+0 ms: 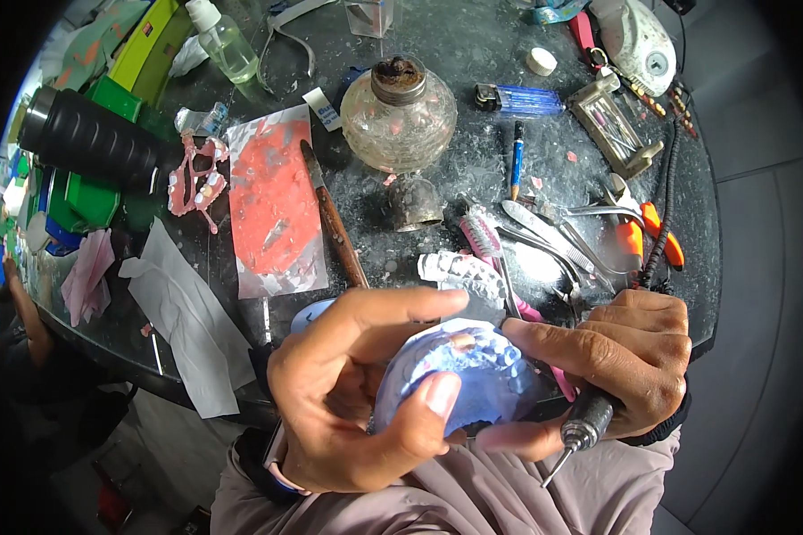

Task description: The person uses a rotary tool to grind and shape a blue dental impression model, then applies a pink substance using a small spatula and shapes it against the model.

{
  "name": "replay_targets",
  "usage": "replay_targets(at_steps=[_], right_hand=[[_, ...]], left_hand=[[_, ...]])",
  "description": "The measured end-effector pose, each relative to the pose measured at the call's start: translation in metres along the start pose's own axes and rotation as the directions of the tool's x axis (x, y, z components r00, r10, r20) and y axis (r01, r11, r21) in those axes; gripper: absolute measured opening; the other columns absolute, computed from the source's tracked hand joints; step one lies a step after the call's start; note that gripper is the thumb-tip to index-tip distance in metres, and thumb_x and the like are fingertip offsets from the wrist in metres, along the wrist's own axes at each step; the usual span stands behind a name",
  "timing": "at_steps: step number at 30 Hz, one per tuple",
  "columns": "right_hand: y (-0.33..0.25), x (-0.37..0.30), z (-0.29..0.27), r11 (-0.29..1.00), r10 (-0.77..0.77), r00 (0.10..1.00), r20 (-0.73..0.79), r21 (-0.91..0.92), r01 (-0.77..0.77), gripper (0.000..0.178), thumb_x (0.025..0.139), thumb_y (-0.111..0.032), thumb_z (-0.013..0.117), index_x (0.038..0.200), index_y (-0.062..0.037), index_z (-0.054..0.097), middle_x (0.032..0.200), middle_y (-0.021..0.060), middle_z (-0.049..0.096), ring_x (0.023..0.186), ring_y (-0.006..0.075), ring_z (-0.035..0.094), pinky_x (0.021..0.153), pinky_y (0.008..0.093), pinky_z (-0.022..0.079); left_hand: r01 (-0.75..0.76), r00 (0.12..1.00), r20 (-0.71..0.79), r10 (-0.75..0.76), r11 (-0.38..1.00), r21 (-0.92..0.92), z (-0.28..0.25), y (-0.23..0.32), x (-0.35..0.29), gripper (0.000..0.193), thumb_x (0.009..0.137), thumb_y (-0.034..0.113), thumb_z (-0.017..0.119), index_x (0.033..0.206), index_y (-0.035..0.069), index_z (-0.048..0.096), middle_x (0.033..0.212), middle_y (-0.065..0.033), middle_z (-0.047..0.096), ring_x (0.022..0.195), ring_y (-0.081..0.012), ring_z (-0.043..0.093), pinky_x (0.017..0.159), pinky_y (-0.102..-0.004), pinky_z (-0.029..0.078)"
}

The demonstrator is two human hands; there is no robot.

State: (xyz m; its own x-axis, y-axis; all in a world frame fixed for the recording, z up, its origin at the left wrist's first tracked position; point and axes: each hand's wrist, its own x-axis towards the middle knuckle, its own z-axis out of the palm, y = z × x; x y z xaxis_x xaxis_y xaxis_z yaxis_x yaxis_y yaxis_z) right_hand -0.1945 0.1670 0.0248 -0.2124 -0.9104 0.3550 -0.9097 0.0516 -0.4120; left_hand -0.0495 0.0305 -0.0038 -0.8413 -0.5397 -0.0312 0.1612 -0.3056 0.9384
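A blue dental cast (pixel 486 401) with a row of tooth shapes along its rim sits tilted in my left hand (pixel 357 392). The thumb presses on its inner face, while the index finger stretches out above it. My right hand (pixel 611 357) is wrapped round a dark rotary handpiece (pixel 589 417) with a thin metal bur, which points down and left, apart from the cast. My right index fingertip reaches the cast's upper right edge. Just beyond the cast lies a whitish dental model (pixel 464 272), partly covered by my fingers.
A glass spirit lamp (pixel 399 120) stands mid-table behind a metal cap (pixel 415 205). Left are a pink wax sheet (pixel 277 209), a wooden-handled wax knife (pixel 332 214) and a black bottle (pixel 94 138). Right are a blue lighter (pixel 526 101), a pencil (pixel 517 160) and orange-handled pliers (pixel 632 236).
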Motion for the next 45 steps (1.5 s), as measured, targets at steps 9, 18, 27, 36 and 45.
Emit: replay_targets(at_steps=[9,18,27,36,45], right_hand=[[0.0,-0.001,-0.002,0.995,-0.044,0.999,-0.014,-0.087,0.043,0.061,0.042,-0.054,0.081,0.079,-0.007,0.071,0.041,-0.0065,0.044,0.036,0.006,0.04,0.042,0.0221,0.027],[0.005,-0.001,0.004,1.0,-0.002,0.998,-0.061,0.0,0.002,0.06,0.042,-0.048,0.084,0.082,-0.0056,0.071,0.043,-0.0037,0.05,0.038,0.0078,0.047,0.044,0.0212,0.031],[0.012,0.005,-0.004,0.998,-0.02,1.0,-0.012,0.063,0.021,0.044,0.064,-0.038,0.075,0.092,-0.0045,0.07,0.041,-0.0032,0.046,0.034,0.0087,0.048,0.034,0.0232,0.029],[0.013,0.002,0.0,0.996,-0.037,0.983,-0.181,0.07,0.05,0.032,0.058,-0.021,0.082,0.086,-0.0098,0.073,0.04,-0.0058,0.04,0.033,0.006,0.037,0.038,0.0234,0.022],[0.013,0.002,-0.001,0.99,-0.1,0.97,-0.223,0.076,0.119,0.033,0.056,-0.022,0.077,0.089,-0.015,0.073,0.041,-0.0083,0.039,0.033,0.004,0.036,0.036,0.023,0.018]], left_hand=[[0.246,0.963,0.159,-0.216,0.947,-0.206,-0.009,0.004,0.003,0.042,0.081,0.003,0.053,0.12,-0.011,0.046,0.102,-0.0162,0.062,0.09,-0.0124,0.06,0.078,-0.0245,0.047],[0.323,0.937,0.227,-0.265,0.906,-0.276,-0.017,0.004,0.004,0.049,0.082,0.007,0.05,0.126,-0.013,0.041,0.111,-0.0197,0.059,0.1,-0.0181,0.058,0.087,-0.0297,0.046],[0.196,0.964,0.219,-0.151,0.96,-0.199,-0.014,0.006,-0.001,0.059,0.08,0.003,0.057,0.132,-0.011,0.032,0.117,-0.0225,0.055,0.101,-0.0198,0.058,0.089,-0.0309,0.046],[-0.225,0.942,0.276,0.189,0.969,0.103,-0.018,-0.005,0.001,0.055,0.062,-0.006,0.063,0.116,-0.011,0.053,0.116,-0.0309,0.053,0.104,-0.0286,0.058,0.082,-0.0328,0.051],[-0.411,0.882,0.333,0.334,0.891,0.195,-0.017,-0.005,0.002,0.05,0.062,-0.005,0.064,0.111,-0.006,0.058,0.11,-0.0321,0.056,0.098,-0.0336,0.061,0.075,-0.0355,0.055]])
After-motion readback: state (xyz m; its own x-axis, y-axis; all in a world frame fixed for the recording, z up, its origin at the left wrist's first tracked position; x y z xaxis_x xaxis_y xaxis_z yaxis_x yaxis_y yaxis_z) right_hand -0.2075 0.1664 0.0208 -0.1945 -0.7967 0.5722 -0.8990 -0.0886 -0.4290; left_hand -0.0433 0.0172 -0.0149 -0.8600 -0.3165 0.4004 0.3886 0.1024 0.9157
